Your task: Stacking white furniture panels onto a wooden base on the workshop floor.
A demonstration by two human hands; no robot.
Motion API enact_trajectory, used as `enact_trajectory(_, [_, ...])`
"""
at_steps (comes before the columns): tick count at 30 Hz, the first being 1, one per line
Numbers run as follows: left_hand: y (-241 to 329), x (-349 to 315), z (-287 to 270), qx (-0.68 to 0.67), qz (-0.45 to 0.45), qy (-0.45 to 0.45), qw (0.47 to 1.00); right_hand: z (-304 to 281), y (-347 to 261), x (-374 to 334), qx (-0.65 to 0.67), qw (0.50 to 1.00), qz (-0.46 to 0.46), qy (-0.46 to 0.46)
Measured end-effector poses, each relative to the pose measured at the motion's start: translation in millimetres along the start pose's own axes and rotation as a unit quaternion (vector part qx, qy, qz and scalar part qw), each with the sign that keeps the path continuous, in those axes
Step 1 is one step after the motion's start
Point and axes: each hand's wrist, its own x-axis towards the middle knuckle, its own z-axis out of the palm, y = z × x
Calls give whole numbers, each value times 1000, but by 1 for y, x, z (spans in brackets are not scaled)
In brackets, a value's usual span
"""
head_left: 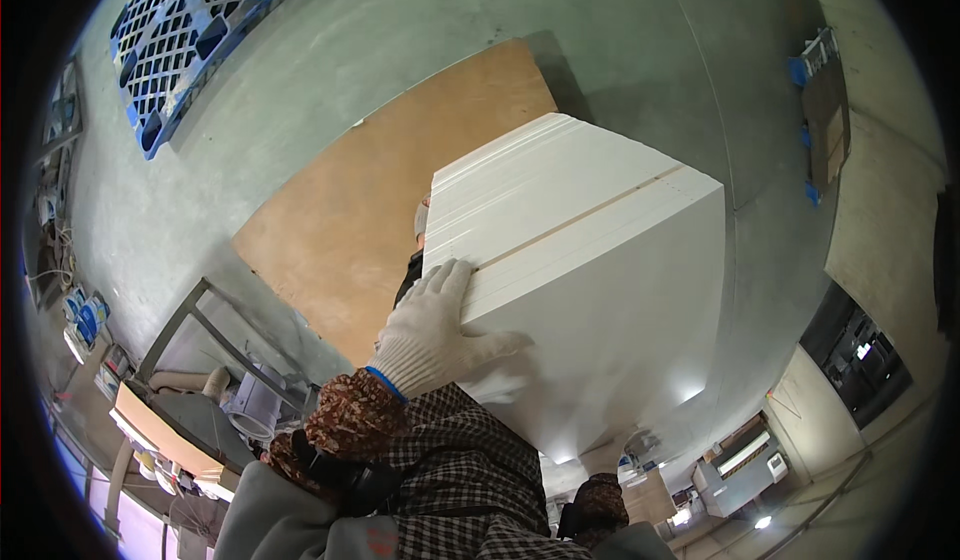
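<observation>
A thick stack of white panels (600,290) stands in front of me. Its layered edges face up, and a thin brown strip (580,218) runs between two of the layers. My left hand (432,335), in a white knit glove with a blue cuff edge, lies on the near left corner of the stack. Its fingers rest flat along the top edges, and the thumb stretches apart over the broad white face. Of my right arm only the patterned sleeve (600,505) shows at the bottom; the hand itself is hidden.
A large brown board (370,180) lies flat behind and left of the stack. A blue plastic pallet (190,35) sits at the far left. Nearer left stand a metal frame (215,330) and a whitish bucket (255,403). A loaded cart (825,115) is at far right.
</observation>
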Motion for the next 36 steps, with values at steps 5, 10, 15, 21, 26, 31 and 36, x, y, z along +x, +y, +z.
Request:
enact_trajectory(5, [0, 2, 1, 10, 4, -15, 1000, -4, 2, -4, 24, 999, 19, 15])
enact_trajectory(10, [4, 1, -1, 54, 31, -33, 998, -43, 7, 10, 21, 1000, 0, -15])
enact_trajectory(15, [6, 10, -9, -11, -28, -84, 996, -54, 12, 28, -9, 996, -84, -33])
enact_trajectory(21, [17, 23, -15, -59, -36, -138, 988, -4, -11, -3, -71, 994, -72, 41])
enact_trajectory(26, [-21, 36, -66, 514, 258, -106, 811, -21, -5, -3, -181, 969, -138, -92])
enact_trajectory(31, [60, 47, -30, 154, -109, -16, 982, -15, 33, -15, -314, 937, -143, -60])
enact_trajectory(36, [154, 36, 76, 473, 12, 107, 874, -32, 44, -19, -272, 930, -243, -42])
